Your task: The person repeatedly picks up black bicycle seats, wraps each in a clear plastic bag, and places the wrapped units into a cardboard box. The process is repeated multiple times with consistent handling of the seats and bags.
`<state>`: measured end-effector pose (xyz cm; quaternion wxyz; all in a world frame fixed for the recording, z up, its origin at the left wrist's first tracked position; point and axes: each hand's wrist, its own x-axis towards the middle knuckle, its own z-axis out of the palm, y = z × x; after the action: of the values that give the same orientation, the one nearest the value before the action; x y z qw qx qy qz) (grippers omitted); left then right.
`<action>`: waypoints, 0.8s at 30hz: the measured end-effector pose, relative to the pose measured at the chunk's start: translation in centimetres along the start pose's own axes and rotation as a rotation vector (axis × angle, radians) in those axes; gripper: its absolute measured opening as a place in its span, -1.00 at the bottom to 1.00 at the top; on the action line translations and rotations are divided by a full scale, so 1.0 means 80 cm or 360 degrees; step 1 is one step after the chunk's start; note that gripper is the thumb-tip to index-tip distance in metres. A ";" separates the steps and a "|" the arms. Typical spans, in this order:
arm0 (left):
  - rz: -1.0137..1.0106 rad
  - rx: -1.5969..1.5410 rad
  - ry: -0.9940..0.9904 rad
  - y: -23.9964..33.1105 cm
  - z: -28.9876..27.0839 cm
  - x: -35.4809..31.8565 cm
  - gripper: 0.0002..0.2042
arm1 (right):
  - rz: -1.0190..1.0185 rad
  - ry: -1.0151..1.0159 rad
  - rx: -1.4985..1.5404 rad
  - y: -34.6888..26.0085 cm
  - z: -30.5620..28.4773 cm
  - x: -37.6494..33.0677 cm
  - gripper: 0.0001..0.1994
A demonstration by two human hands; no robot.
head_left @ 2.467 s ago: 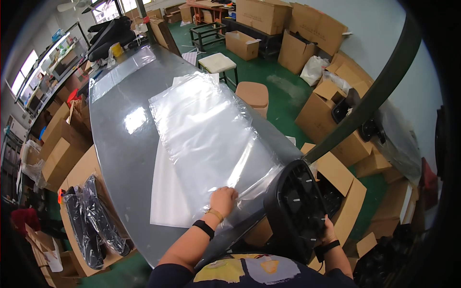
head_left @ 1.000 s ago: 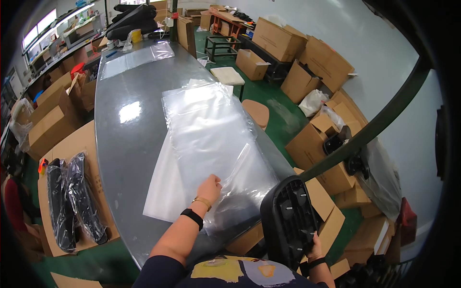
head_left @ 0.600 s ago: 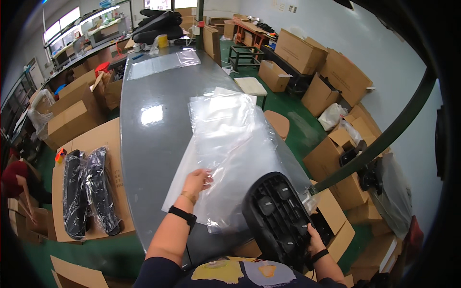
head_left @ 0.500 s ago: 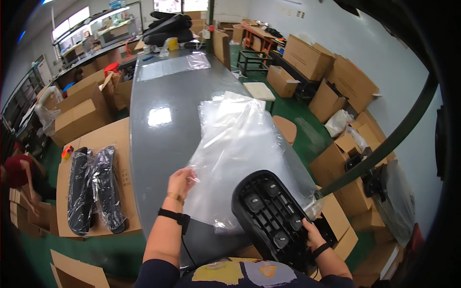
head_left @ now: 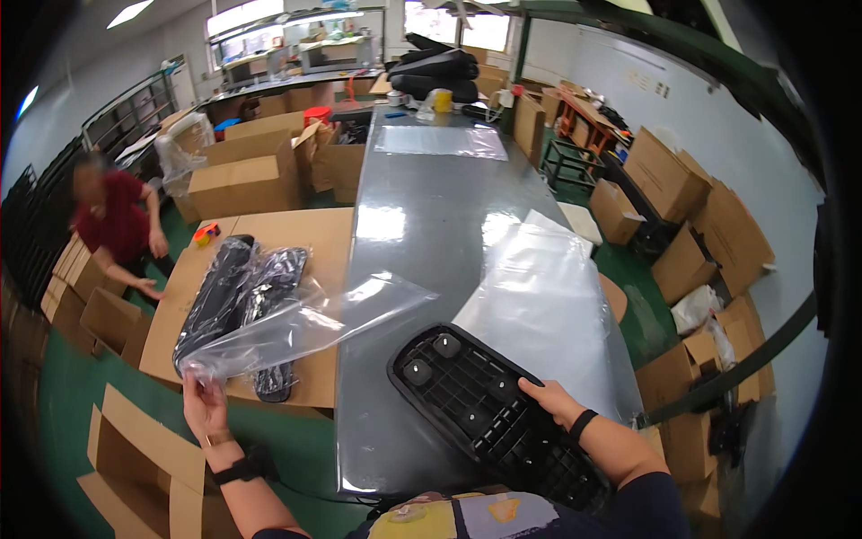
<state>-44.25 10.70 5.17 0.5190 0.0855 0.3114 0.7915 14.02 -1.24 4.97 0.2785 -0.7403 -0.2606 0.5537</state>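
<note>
My left hand [head_left: 205, 400] pinches one end of a clear plastic bag [head_left: 332, 323], which trails right over the cardboard and the table's left edge. My right hand [head_left: 552, 402] grips the right edge of a long black plastic seat base [head_left: 489, 409], its ribbed underside with round mounts facing up. Its far end is rounded, and its near end reaches my shirt front. A stack of clear plastic bags [head_left: 543, 296] lies on the grey table [head_left: 422, 202] beyond my right hand. Beneath the held bag, two black padded pieces [head_left: 215, 292] in clear wrap rest on cardboard.
A flat cardboard surface [head_left: 314, 238] adjoins the table's left side. An open carton [head_left: 135, 458] stands at the lower left. A person in a red shirt [head_left: 121, 220] bends over boxes at left. A green metal post [head_left: 736, 382] slants across the right, near stacked cartons [head_left: 691, 449].
My left hand has swung left from the stack, drawing a clear bag with it. The seat base has shifted slightly in my right hand, and the view has turned left.
</note>
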 end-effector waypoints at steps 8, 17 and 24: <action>-0.0544 0.0936 -0.0487 -0.114 0.024 -0.186 -0.95 | -0.1471 0.0479 -0.0896 -0.051 0.035 0.011 -0.59; -0.1139 0.0741 -0.0984 -0.184 0.092 -0.234 -0.79 | -0.1079 -0.0750 -0.1248 -0.132 0.180 -0.052 -0.65; -0.1263 -0.0700 -0.0481 -0.122 0.062 -0.177 -0.81 | -0.1115 -0.0267 -0.1181 -0.150 0.156 -0.012 -0.78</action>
<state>-28.16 2.93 6.13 0.8263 -0.0376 0.0662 0.5581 0.81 8.17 11.11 0.1440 -0.6106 -0.6931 0.3550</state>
